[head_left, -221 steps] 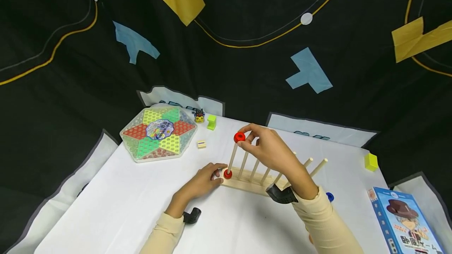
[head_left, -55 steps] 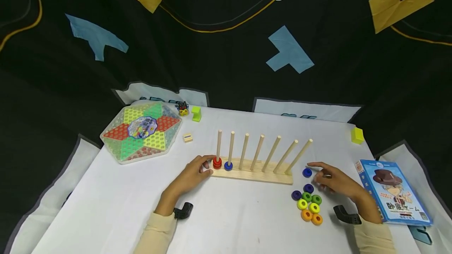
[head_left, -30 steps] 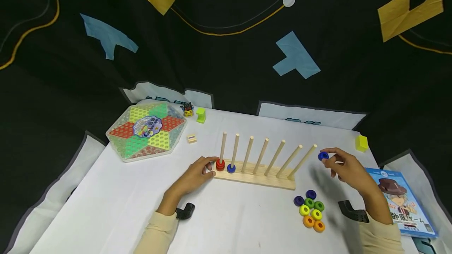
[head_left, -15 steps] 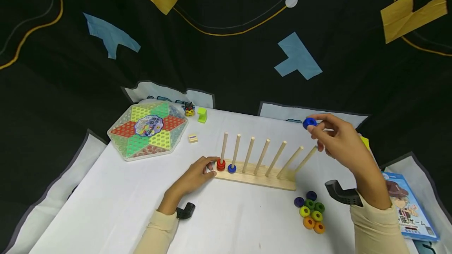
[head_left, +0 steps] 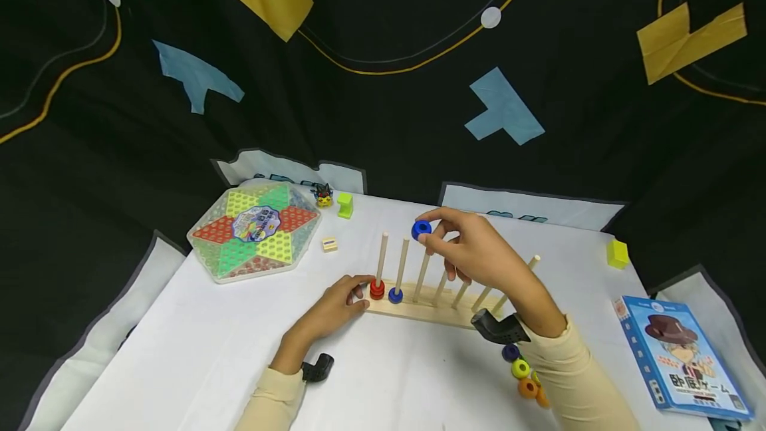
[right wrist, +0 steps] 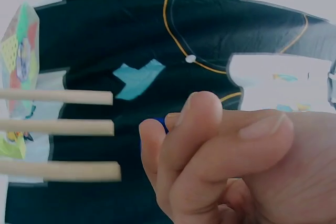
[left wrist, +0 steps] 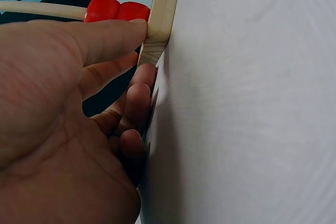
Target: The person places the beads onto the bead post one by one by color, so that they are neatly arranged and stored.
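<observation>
In the head view my right hand (head_left: 479, 248) pinches a blue ring (head_left: 421, 229) between thumb and fingertips, above the wooden peg rack (head_left: 413, 311). The ring is level with the peg tops, just right of the second peg's tip. Fingers mostly hide it in the right wrist view, where a sliver of blue shows. My left hand (head_left: 332, 306) grips the rack's left end, its thumb and fingers at the wood (left wrist: 164, 9). Two red rings (head_left: 377, 290) are stacked on the leftmost peg. Another blue ring (head_left: 395, 295) sits low on the second peg.
Loose yellow (head_left: 520, 369), orange (head_left: 527, 388) and dark blue rings (head_left: 510, 352) lie partly behind the right forearm. A Chinese checkers board (head_left: 254, 231) lies back left, beside small toys (head_left: 345, 205). At right are a blue game box (head_left: 682, 354) and a yellow block (head_left: 617, 253).
A blue ring was picked up from the table by my right hand and carried left over the rack. Earlier, a red ring and a blue ring went onto pegs. The left hand stays at the rack's end.
</observation>
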Tool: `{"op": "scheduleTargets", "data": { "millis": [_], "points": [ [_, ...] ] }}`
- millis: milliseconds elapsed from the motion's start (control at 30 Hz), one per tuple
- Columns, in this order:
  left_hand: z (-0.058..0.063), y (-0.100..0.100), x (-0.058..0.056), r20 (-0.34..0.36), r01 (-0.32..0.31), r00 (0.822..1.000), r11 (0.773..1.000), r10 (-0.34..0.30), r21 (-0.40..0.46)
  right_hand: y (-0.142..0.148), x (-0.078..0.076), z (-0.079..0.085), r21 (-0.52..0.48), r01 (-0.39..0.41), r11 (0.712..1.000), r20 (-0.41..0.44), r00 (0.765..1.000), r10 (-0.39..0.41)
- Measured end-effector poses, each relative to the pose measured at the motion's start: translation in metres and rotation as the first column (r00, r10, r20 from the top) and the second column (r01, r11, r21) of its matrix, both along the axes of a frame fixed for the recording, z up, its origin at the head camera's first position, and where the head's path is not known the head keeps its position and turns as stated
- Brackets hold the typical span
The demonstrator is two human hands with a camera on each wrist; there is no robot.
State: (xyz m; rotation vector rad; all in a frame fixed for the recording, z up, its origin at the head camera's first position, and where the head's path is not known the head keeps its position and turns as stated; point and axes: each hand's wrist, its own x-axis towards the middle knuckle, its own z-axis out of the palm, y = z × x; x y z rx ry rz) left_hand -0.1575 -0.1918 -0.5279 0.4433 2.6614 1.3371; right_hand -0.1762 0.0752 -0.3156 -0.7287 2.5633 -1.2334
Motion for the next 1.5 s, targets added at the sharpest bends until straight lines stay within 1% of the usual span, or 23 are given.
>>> {"op": "scheduleTargets", "data": {
  "millis": [167,300,433,533,733,867,1000,1100,1167,1267,1300,1333,1367,1433,1467,1500],
  "points": [
    [0.001,0.001,0.001,-0.012,-0.004,1.0,1.0,0.004,-0.004,-0.013,-0.006,-0.009,0.013,-0.03,0.999,0.032,0.999,0.029],
    [0.004,0.003,0.003,-0.011,0.004,1.0,1.0,-0.004,-0.007,-0.017,-0.006,-0.013,0.02,-0.037,0.999,0.061,0.997,0.035],
    [0.006,0.002,0.003,0.002,0.0,1.0,1.0,0.0,-0.009,-0.019,-0.005,-0.013,0.034,-0.048,0.998,0.044,0.998,0.046],
    [0.005,0.001,0.001,0.007,0.001,1.0,1.0,0.0,-0.009,-0.018,-0.005,-0.012,0.039,-0.048,0.998,0.026,0.999,0.047],
    [0.001,0.002,-0.001,0.006,0.008,1.0,1.0,-0.008,-0.014,-0.009,0.0,-0.012,0.011,-0.023,1.0,0.042,0.999,0.023],
    [0.0,0.003,-0.001,0.018,0.003,1.0,1.0,-0.003,-0.01,0.011,0.009,-0.009,-0.027,0.016,0.999,0.044,0.999,-0.015],
    [0.003,0.0,-0.002,0.02,-0.001,1.0,1.0,0.002,-0.008,0.05,0.025,-0.01,-0.059,0.092,0.994,0.038,0.995,-0.09],
    [0.003,0.001,-0.003,0.022,0.004,1.0,1.0,-0.004,-0.005,0.087,0.044,-0.022,-0.061,0.177,0.982,0.046,0.984,-0.174],
    [0.002,0.0,-0.004,0.022,0.004,1.0,1.0,-0.004,-0.01,0.112,0.057,-0.036,-0.066,0.231,0.971,0.065,0.972,-0.227],
    [0.004,-0.001,-0.006,0.027,0.0,1.0,1.0,0.001,-0.005,0.143,0.077,-0.065,-0.069,0.32,0.945,0.138,0.941,-0.309],
    [0.004,-0.002,-0.007,0.027,0.002,1.0,1.0,-0.002,-0.004,0.152,0.084,-0.076,-0.059,0.357,0.932,0.178,0.923,-0.342],
    [0.004,-0.002,-0.007,0.028,0.005,1.0,1.0,-0.005,-0.004,0.159,0.091,-0.087,-0.046,0.397,0.917,0.226,0.898,-0.377],
    [0.004,-0.002,-0.008,0.033,0.009,0.999,1.0,-0.009,0.001,0.166,0.098,-0.098,-0.022,0.439,0.898,0.279,0.866,-0.416],
    [0.003,-0.001,-0.008,0.037,0.016,0.999,1.0,-0.016,0.002,0.175,0.113,-0.119,0.033,0.511,0.859,0.394,0.783,-0.481],
    [0.003,-0.001,-0.008,0.043,0.019,0.999,1.0,-0.019,0.001,0.179,0.12,-0.129,0.062,0.54,0.839,0.446,0.737,-0.507],
    [0.002,0.0,-0.008,0.046,0.022,0.999,1.0,-0.022,0.003,0.181,0.126,-0.139,0.096,0.56,0.823,0.484,0.696,-0.53]
  ]
}}
